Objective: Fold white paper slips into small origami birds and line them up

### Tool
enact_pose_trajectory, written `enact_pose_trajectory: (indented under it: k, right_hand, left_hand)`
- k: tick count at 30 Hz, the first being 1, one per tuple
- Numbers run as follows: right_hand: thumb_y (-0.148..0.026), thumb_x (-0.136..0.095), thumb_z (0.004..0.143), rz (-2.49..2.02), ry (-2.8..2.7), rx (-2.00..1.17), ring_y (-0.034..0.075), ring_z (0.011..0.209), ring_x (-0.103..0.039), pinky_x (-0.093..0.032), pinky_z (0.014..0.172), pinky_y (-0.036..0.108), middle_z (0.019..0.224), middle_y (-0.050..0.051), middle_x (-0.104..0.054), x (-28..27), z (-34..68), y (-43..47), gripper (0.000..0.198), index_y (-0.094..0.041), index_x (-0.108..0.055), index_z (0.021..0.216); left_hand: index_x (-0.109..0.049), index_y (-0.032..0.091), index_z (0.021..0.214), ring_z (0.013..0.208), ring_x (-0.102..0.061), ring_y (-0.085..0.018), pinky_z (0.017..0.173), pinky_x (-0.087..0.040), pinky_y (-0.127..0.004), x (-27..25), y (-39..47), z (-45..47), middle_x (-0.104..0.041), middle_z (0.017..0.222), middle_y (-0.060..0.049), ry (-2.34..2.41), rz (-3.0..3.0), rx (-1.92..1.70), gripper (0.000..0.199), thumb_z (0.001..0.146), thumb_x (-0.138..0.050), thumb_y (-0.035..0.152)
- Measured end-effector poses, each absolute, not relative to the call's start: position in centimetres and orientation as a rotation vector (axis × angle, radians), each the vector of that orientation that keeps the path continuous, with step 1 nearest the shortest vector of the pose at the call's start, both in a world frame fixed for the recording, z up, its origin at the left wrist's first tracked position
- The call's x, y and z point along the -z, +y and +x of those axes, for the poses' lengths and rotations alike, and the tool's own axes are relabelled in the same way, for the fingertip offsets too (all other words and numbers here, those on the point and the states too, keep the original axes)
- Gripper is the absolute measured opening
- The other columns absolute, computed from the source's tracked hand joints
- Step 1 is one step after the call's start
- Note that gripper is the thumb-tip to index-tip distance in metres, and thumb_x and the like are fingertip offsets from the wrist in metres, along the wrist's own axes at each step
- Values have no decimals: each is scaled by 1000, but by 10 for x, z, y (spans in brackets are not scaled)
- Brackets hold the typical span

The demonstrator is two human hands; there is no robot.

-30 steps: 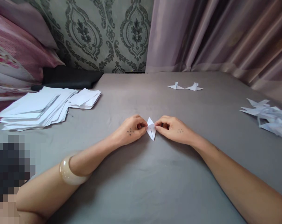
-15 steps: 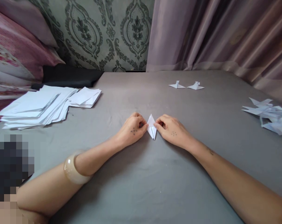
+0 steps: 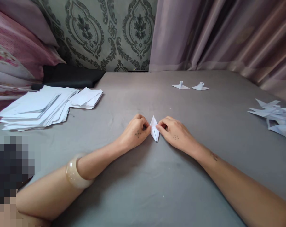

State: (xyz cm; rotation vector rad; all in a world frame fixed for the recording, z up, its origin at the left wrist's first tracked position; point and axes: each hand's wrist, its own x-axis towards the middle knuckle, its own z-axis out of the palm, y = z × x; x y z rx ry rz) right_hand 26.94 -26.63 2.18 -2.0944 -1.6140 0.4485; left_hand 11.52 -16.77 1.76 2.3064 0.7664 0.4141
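A small white folded paper (image 3: 154, 134), diamond-shaped with a slit down its lower half, is at the middle of the grey cloth surface (image 3: 143, 189). My left hand (image 3: 137, 130) pinches its left corner between thumb and fingers. At the opposite corner my right hand (image 3: 173, 131) pinches it the same way. The paper's upper point faces away from me and its lower tip towards me. The curled fingers of both hands are partly hidden behind their backs and thumbs. A pale bangle (image 3: 77, 173) circles my left forearm.
Stacked white paper sheets (image 3: 34, 107) lie at the left, beside a smaller pile of paper squares (image 3: 87, 97). Two folded paper birds (image 3: 200, 86) stand at the back right. A heap of folded paper pieces (image 3: 278, 116) lies at the right edge. Behind are a black item (image 3: 72, 75) and curtains (image 3: 180, 34).
Almost nothing differs. Both hands keep their pinch on the folded paper, which sits very slightly further right in view; the view itself has shifted a little.
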Motion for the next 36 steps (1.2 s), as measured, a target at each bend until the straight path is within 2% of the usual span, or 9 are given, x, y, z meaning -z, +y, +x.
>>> enact_pose_trajectory:
  k: [9, 13, 18, 23, 27, 33, 36]
  right_hand:
    - [-32, -50, 89, -2082, -1610, -431, 14, 71, -57, -39, 66, 28, 89, 2, -62, -19, 270, -267, 18, -22, -60, 79]
    - [-31, -52, 88, -2100, -1571, -378, 14, 72, -56, -39, 65, 28, 89, 2, -62, -17, 268, -267, 14, -22, -58, 79]
    - [-28, -54, 88, -2044, -1559, -342, 14, 73, -57, -40, 66, 27, 91, 0, -63, -17, 266, -269, 9, -23, -60, 84]
    - [-29, -47, 93, -1977, -1679, -318, 14, 81, -61, -42, 70, 27, 101, 1, -65, -18, 265, -274, 20, -27, -67, 98]
    - [-26, -43, 94, -2025, -1796, -231, 14, 77, -60, -40, 64, 27, 102, 2, -64, -19, 263, -279, 26, -29, -66, 105]
    - [-18, -37, 93, -2064, -1939, -111, 15, 77, -60, -35, 57, 27, 111, 5, -61, -21, 257, -283, 30, -23, -62, 108]
    - [-15, -36, 91, -2073, -1946, -123, 15, 77, -59, -34, 56, 28, 112, 5, -59, -21, 258, -281, 35, -24, -56, 118]
  left_hand:
    - [-54, 16, 75, 76, -52, -14, 73, -46, -28, -8, -168, 113, -52, 88, -4, 715, 2347, -457, 13, 85, -53, 24]
    - [-49, 18, 92, 84, -51, -16, 73, -46, -29, -11, -175, 110, -50, 95, -5, 730, 2458, -514, 5, 88, -47, 19]
    - [-52, 17, 99, 94, -50, -21, 73, -47, -31, -22, -188, 108, -54, 105, -8, 612, 2779, -266, 22, 90, -34, 9]
    - [-55, 16, 104, 88, -51, -21, 70, -47, -31, -30, -196, 107, -58, 100, -8, 551, 3012, -77, 25, 86, -40, 7]
    - [-57, 15, 101, 85, -51, -21, 68, -49, -30, -31, -197, 107, -58, 95, -9, 517, 3066, -24, 24, 84, -42, 7]
    - [-59, 12, 99, 101, -50, -25, 87, -48, -36, -31, -191, 108, -59, 108, -13, 397, 3024, -47, 25, 85, -38, 6]
    - [-58, 12, 99, 103, -51, -25, 89, -48, -37, -32, -190, 109, -60, 112, -13, 380, 3023, -30, 25, 86, -38, 7]
